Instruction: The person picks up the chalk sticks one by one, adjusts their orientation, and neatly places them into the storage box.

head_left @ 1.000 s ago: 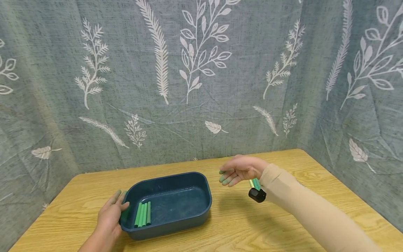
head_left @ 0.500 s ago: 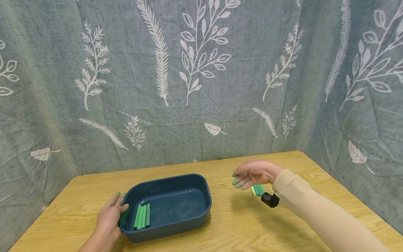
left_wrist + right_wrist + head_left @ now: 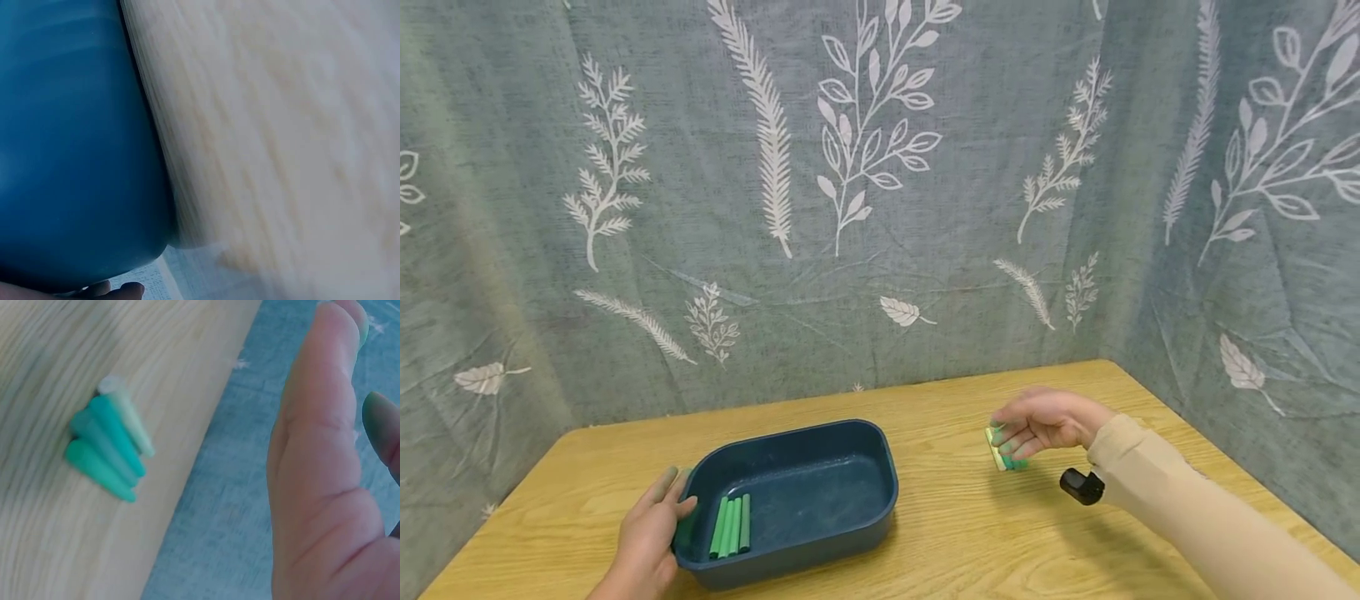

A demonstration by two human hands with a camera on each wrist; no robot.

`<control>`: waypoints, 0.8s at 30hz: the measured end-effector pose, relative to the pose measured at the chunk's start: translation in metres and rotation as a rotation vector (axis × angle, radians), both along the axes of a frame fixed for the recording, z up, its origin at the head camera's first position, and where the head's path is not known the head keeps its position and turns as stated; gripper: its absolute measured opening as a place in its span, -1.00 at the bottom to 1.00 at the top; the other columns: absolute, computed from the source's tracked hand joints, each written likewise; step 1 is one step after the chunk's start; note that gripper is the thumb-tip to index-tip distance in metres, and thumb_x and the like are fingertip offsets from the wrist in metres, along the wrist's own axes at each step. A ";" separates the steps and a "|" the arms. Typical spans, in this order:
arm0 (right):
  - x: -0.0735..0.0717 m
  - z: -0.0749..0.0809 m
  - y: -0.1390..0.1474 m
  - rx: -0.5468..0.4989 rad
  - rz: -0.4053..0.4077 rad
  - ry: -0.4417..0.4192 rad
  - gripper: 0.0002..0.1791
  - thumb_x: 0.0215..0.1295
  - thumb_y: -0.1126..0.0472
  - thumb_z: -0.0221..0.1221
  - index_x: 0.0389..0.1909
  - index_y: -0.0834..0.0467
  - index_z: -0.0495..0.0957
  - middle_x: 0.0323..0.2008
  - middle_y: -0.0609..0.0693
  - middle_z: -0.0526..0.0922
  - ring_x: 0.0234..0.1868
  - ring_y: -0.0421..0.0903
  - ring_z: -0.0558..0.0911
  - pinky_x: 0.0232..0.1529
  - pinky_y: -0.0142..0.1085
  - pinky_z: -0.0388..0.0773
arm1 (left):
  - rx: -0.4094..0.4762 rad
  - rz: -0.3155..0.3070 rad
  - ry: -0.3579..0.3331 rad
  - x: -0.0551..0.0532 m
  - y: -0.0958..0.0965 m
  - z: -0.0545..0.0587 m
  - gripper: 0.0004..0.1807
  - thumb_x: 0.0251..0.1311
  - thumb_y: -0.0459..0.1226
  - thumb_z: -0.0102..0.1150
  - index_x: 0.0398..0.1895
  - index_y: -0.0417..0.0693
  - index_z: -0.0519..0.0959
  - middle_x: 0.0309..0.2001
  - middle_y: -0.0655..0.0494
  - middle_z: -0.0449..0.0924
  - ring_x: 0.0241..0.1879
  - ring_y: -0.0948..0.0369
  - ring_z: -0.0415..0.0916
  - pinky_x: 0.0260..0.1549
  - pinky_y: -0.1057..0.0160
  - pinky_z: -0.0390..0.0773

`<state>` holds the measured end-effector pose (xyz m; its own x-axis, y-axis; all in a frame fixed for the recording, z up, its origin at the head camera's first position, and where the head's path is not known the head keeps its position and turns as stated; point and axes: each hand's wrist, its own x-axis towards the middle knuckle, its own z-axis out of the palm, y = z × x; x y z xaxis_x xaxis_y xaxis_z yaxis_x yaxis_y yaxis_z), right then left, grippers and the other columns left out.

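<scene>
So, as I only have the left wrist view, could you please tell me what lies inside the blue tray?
Observer: Four green sticks lie side by side in the tray, at the end nearest the left hand.
Operator: Thank you; could you also tell me whether any sticks lie outside it?
Observer: Yes, four more sticks, one pale and three in greens, lie on the table near the right hand.

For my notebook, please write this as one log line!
left hand: touching blue tub; right hand: above chalk-like sticks on table; tub: four green sticks inside
</scene>
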<state>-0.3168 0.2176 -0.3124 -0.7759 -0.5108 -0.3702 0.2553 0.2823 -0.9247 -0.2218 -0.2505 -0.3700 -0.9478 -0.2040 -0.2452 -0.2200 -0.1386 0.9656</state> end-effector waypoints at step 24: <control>-0.013 -0.026 0.042 0.071 -0.180 -0.011 -0.63 0.47 0.26 0.00 0.13 0.44 0.35 -0.36 0.03 0.60 -0.37 -0.15 0.63 -0.22 -0.27 0.68 | -0.010 -0.039 0.007 -0.003 -0.002 -0.002 -0.30 0.51 -0.43 -0.40 0.48 0.01 -0.51 0.50 -0.03 -0.58 0.44 -0.12 -0.65 0.44 -0.08 -0.15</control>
<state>-0.3301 0.2599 -0.3387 -0.8480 -0.3364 -0.4095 0.3179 0.2954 -0.9009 -0.2250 -0.2528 -0.3715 -0.9568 -0.1697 -0.2361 -0.2178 -0.1201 0.9686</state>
